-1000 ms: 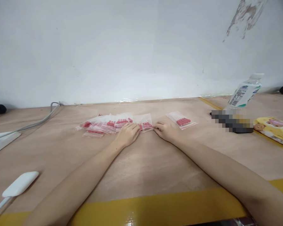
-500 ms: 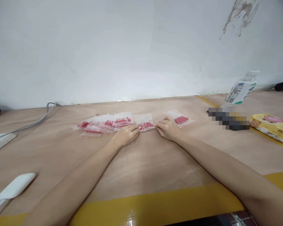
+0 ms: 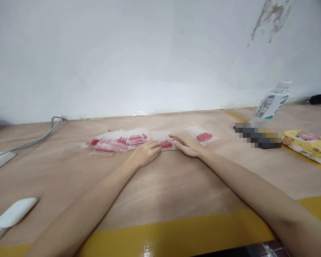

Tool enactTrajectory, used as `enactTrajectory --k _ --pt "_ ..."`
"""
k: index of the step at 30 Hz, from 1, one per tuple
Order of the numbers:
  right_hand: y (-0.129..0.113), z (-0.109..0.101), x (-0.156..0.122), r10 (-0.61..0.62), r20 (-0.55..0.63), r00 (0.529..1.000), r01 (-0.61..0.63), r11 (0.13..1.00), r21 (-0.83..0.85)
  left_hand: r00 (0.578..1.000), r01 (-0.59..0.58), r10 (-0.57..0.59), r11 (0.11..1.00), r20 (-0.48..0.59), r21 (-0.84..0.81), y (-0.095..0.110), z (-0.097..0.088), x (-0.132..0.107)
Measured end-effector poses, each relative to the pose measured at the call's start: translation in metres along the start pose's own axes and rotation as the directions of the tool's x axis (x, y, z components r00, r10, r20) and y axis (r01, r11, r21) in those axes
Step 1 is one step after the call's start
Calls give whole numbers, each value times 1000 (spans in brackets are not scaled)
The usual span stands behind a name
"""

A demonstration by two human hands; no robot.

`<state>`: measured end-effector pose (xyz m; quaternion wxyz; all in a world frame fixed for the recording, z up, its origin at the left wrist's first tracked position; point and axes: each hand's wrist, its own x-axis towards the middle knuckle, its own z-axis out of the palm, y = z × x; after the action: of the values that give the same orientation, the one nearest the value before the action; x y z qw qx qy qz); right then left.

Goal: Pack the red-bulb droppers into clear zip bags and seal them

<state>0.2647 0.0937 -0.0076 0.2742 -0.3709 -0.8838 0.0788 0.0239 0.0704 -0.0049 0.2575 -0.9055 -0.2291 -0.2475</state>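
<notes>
In front of me lies a small clear plastic bag [image 3: 162,136] with several red-ended slim pieces in it. My left hand [image 3: 147,152] rests at its lower left corner, the fingers closed together on the bag's edge. Over the bag's right side is my right hand [image 3: 188,145], thumb and fingers spread apart, holding nothing. Left of these hands, similar filled bags [image 3: 117,141] lie in an overlapping heap. Just beyond my right hand are more such bags [image 3: 203,135], seemingly stacked. What exactly the red pieces are is too small to tell.
A tilted clear bottle [image 3: 273,103] stands at the right, behind a dark, pixelated object [image 3: 270,142]. Nearby lies a yellow packet [image 3: 307,144]. To the left are a grey cable [image 3: 40,139] and a white device with a cord [image 3: 14,213]. A wall [image 3: 149,57] closes off the back.
My right hand has let go of the bag's right corner, and its fingers have spread and shifted over the bag. My left hand has slid slightly right along the bag's lower edge.
</notes>
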Motion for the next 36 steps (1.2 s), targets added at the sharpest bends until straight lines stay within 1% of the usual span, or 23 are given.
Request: enactTrajectory --k 2,3,5,6,7,9,10,12,14,15,18,20,23,27,32,36 --pt "0 2 3 38 84 996 -35 998 -42 999 -35 35 999 6 -6 -1 3 0" --pt "0 3 3 68 100 993 -61 995 -74 999 -45 46 999 8 -8 -1 4 -1" --pt "1 3 2 123 63 990 -115 986 -123 999 -51 51 999 8 -7 0 4 -2" --pt "1 2 1 117 38 992 -112 985 -132 999 -45 45 999 5 -2 0 4 -2" --pt "0 1 -2 80 23 997 -77 988 -131 999 -36 36 999 1 4 0 3 -2" --pt "-2 -2 -7 -55 20 998 57 991 -122 1000 -17 18 1000 -7 20 2 3 -2" --pt "-4 -3 -10 -122 10 993 122 984 -127 1000 -10 11 1000 -11 27 2 3 -1" --pt "-7 -3 -13 -210 -54 976 197 962 -188 1000 -3 3 999 -16 40 4 4 1" --pt "-9 0 -13 -271 -123 955 224 926 -304 1000 1 0 999 -17 50 6 6 4" --pt "-9 2 -13 -306 -137 942 239 899 -366 1000 4 -3 999 -16 54 6 7 5" --pt "-8 6 -10 -400 -129 907 286 812 -510 1000 16 -15 998 -16 64 8 9 7" --pt "-6 8 -10 -430 -152 890 280 779 -561 1000 24 -23 998 -18 66 8 9 9" --pt "-5 8 -9 -437 -176 882 259 762 -593 999 36 -34 997 -20 66 8 10 11" --pt "-8 7 -8 -398 -164 903 236 777 -584 999 42 -40 997 -30 61 11 15 19" --pt "-11 7 -7 -393 -127 910 260 784 -564 999 23 -21 998 -29 64 18 28 33" --pt "-10 6 -6 -401 -129 907 268 786 -557 1000 -6 7 997 -13 75 19 32 39"
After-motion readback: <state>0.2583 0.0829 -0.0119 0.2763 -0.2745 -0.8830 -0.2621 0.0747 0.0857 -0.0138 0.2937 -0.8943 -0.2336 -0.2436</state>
